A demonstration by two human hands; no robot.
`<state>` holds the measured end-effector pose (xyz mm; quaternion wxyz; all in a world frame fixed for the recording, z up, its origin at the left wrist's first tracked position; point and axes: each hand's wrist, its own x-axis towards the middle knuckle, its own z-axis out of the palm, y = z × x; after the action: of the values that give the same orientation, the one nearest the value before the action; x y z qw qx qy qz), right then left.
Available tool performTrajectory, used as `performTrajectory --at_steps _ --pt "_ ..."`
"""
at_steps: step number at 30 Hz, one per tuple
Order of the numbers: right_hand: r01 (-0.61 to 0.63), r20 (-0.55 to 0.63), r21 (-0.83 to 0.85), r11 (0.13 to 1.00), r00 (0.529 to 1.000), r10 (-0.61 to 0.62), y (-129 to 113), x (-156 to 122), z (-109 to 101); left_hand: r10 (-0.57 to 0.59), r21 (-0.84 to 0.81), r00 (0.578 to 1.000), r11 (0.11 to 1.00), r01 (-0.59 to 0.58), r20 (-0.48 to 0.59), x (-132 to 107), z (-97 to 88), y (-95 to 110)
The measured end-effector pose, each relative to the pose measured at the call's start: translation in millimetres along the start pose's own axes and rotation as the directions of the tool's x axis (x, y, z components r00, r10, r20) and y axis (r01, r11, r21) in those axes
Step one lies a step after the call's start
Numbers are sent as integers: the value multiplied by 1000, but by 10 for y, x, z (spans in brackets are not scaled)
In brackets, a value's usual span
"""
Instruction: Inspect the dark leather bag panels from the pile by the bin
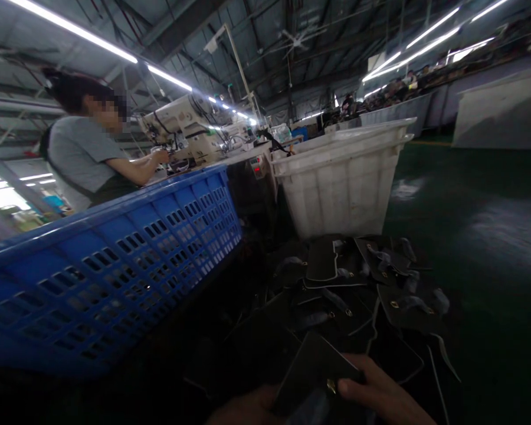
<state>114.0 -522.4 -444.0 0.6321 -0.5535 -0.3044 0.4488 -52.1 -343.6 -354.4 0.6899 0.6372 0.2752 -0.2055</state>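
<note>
A dark bag panel (pixel 312 363) with a pale edge, a gold metal fitting and a plastic-wrapped handle is held low in front of me. My right hand (pixel 380 389) grips its right side, the thumb lying beside the gold fitting. At the panel's left edge is my left hand (pixel 248 407), dim and partly cut off by the frame; it is closed on the panel. Beyond my hands lies a loose pile of similar dark bag panels (pixel 321 262), several with wrapped handles and gold fittings.
A long blue slatted plastic crate (pixel 115 248) stands on the left. Behind the pile is a large white plastic bin (pixel 340 183). A co-worker (pixel 84 141) sits beyond the crate at a sewing machine (pixel 181 124). Green floor (pixel 482 212) stretches to the right.
</note>
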Motion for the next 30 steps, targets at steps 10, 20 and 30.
performTrajectory --at_steps 10,20,30 --pt "170 -416 543 822 905 88 191 362 120 151 -644 965 721 -256 -215 79 -377 -22" --pt "245 -237 613 751 964 -121 229 305 264 90 -488 784 737 -467 -615 284 -487 -112" --pt "345 -300 583 736 933 -200 117 352 324 67 -413 727 785 -461 -684 344 -682 -227"
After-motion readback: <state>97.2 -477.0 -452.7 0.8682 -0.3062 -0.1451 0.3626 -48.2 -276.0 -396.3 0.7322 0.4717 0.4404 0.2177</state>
